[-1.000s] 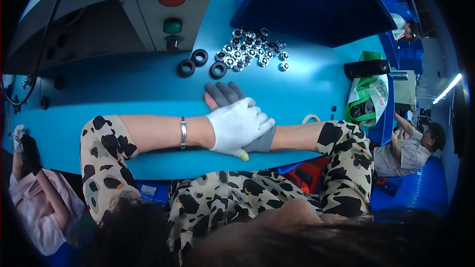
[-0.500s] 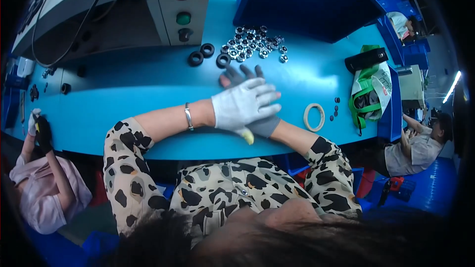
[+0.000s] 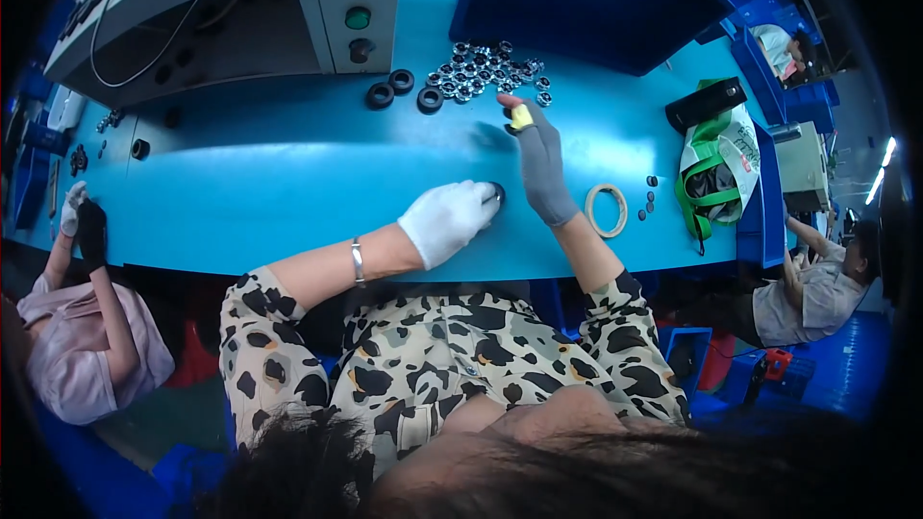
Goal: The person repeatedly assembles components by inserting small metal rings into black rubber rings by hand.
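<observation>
My left hand (image 3: 447, 224), in a white glove, is closed round a small dark, round piece (image 3: 495, 194) near the front of the blue table. Most of that piece is hidden by the glove. My right hand (image 3: 546, 165), in a grey glove with yellow wrapping on one digit, reaches to the near right side of a cluster of shiny metal ring-shaped parts (image 3: 469, 74). Its fingers are curled together; what lies between them, if anything, cannot be made out. Several black rings (image 3: 429, 100) lie left of the cluster, touching neither hand.
A roll of tape (image 3: 606, 211) and small dark discs (image 3: 648, 199) lie at the right, before a green-white bag (image 3: 716, 168) with a black case (image 3: 707, 103). A large blue bin (image 3: 586, 5) and a grey machine (image 3: 354, 10) stand behind. Co-workers sit at both sides.
My hands, crossed over each other before, have come apart. The left has drawn back, showing a dark round piece in its grip; the right has turned towards the metal parts. The view has shifted slightly.
</observation>
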{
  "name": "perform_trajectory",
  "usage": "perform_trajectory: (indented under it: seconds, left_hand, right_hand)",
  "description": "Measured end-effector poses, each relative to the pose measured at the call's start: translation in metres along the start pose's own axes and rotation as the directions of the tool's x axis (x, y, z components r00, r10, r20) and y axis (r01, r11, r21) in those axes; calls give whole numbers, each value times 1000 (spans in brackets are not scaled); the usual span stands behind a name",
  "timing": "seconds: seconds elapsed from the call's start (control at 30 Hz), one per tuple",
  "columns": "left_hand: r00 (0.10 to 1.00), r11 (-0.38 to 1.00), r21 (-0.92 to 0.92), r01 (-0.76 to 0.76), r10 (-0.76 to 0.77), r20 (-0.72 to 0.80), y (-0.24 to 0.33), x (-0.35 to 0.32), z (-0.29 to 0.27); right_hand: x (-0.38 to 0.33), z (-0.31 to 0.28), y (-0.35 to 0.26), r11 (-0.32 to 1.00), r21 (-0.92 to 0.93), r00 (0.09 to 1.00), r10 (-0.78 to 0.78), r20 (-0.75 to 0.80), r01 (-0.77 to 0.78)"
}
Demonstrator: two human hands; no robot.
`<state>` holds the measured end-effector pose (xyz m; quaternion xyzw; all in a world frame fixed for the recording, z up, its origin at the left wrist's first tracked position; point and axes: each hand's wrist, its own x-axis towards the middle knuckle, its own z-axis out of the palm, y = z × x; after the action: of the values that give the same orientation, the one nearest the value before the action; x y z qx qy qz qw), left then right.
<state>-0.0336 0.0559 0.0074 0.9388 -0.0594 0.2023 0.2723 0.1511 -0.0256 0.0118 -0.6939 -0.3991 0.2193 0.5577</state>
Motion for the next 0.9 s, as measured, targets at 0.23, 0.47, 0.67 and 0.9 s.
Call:
perform_trajectory:
  seconds: [0.23,0.47,0.67,0.9]
  left_hand:
    - [995,998,32,47,-50,91,-12,4,9]
    - [961,981,39,-190,177,214,-39,12,-3]
    - [929,991,-91,-102,128,347,-51,22,-12]
    - [894,952,-297,-78,199,402,-67,24,-10]
  right_hand:
    - [-1,31,3,982,150,992,-124,23,119]
    - [-16,33,2,953,273,988,-146,40,130]
    - [-21,29,4,958,223,975,-206,85,183]
    - [-12,28,-5,818,-105,806,-522,278,566]
